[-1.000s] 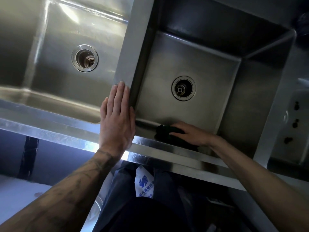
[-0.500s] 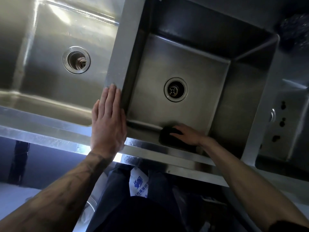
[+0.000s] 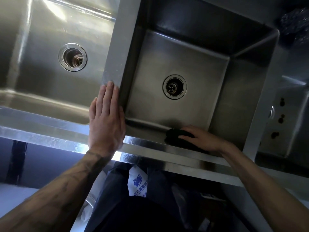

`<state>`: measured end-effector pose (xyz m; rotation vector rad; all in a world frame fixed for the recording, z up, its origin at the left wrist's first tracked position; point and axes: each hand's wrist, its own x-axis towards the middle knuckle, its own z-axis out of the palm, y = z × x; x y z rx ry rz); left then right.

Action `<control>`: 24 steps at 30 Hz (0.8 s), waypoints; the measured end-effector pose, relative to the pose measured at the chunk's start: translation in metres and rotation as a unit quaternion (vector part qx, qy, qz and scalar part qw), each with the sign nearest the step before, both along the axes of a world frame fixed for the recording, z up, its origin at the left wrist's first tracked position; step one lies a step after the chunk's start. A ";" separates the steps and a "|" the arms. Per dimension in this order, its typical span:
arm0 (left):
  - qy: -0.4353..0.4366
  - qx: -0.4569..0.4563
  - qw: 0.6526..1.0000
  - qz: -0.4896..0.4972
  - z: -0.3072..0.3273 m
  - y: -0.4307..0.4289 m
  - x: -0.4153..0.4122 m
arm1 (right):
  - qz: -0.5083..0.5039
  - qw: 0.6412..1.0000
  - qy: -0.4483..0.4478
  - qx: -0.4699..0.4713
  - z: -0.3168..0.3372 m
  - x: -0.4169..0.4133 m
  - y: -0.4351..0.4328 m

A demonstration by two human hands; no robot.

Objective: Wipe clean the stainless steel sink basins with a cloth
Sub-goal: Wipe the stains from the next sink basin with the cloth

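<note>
Right hand (image 3: 203, 138) presses dark cloth (image 3: 173, 135) on the near wall of the right basin (image 3: 180, 61), lower centre | left hand (image 3: 106, 121) flat, holding nothing, on the divider (image 3: 117, 47) | progress: looks midway; left basin (image 3: 41, 77), upper left, seemingly awaits wiping.

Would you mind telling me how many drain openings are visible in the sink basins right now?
2. One drain sits in the floor of the left basin; the other drain sits in the floor of the right basin, beyond the right hand and cloth.
</note>
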<state>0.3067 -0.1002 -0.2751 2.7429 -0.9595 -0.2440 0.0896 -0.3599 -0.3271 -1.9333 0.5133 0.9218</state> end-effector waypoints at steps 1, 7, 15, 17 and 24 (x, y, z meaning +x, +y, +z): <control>0.001 0.000 1.000 0.000 0.000 0.000 0.000 | -0.009 1.000 -0.008 0.009 0.006 -0.004 -0.001; 0.006 -0.003 1.000 0.004 0.001 0.000 -0.001 | 0.049 0.997 0.051 -0.023 -0.039 -0.008 -0.012; 0.008 -0.009 1.000 -0.005 0.001 0.000 0.000 | 0.000 1.000 0.024 0.000 -0.003 -0.020 -0.015; 0.010 -0.011 1.000 -0.007 0.002 0.000 0.000 | 0.037 0.998 0.055 -0.025 -0.025 -0.018 -0.021; 0.001 -0.010 1.000 -0.008 0.001 0.000 0.000 | 0.032 0.996 0.070 -0.045 -0.017 -0.036 -0.029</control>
